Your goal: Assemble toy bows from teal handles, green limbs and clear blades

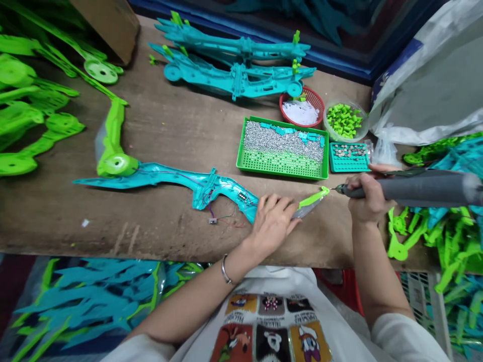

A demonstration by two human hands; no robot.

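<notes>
The left hand (272,221) lies spread over the turquoise toy bow (175,176); the right hand (367,198) grips a power screwdriver (426,188) beside the bow.

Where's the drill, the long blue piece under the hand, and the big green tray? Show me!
Drill (426,188): head view, on its grey body.
Blue piece (199,193): head view, on its middle part.
Green tray (282,164): head view, on its bare, holey floor.

You wear a white T-shirt (279,286) with short sleeves (409,337), its front printed with a grid of coloured squares (236,342) holding cartoon figures (309,344), dark lettering (268,320) between the rows. A plain silvery bangle (225,270) circles your left wrist (239,260).
</notes>
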